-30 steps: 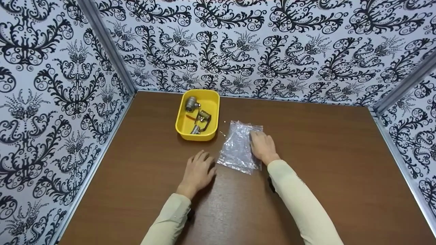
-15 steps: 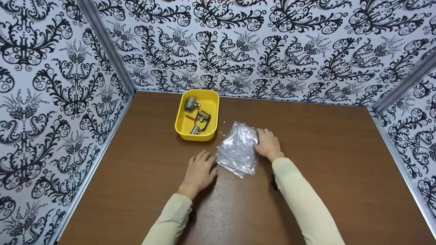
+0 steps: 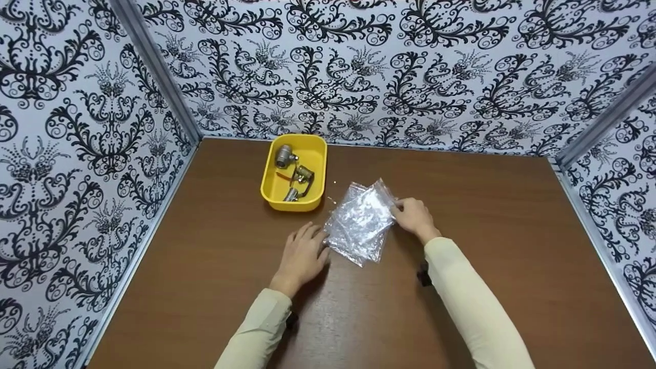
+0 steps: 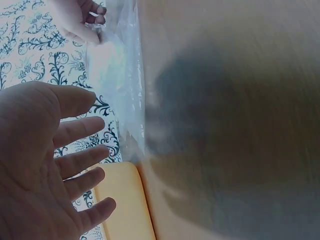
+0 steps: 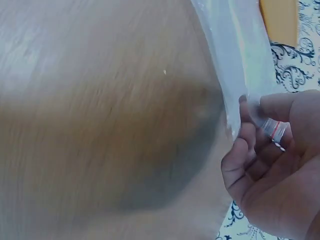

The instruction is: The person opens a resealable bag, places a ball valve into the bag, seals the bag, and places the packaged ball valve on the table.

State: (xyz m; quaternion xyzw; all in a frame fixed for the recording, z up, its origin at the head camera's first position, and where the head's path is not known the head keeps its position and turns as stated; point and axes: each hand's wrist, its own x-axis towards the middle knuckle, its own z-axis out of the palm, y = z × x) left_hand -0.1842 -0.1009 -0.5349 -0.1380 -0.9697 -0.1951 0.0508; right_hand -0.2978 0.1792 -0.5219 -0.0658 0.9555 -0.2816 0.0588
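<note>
At least two clear plastic bags (image 3: 359,220) lie overlapped and askew on the brown table (image 3: 215,246), between the two hands; their exact number is hard to tell. The right hand (image 3: 414,218) pinches the bags' right edge between thumb and fingers, and the right wrist view shows a short red line (image 5: 276,131) on the plastic within its grasp. On the other side, the left hand (image 3: 302,253) holds nothing: its fingers are parted and slightly bent, the fingertips just beside the bags' left edge.

Close by, a few tiny pale specks (image 3: 331,200) dot the wood between the bags and a yellow bin (image 3: 293,206), which stands farther back and to the left. Inside the bin are metal fittings (image 3: 283,156), one in the far left corner and others nearer the middle and front, along with a thin orange-red piece (image 3: 283,176).

Cream sleeves (image 3: 474,300) cover both forearms. Beyond the table rise white walls (image 3: 359,61) with black scrollwork, joined by grey corner posts (image 3: 154,66).
</note>
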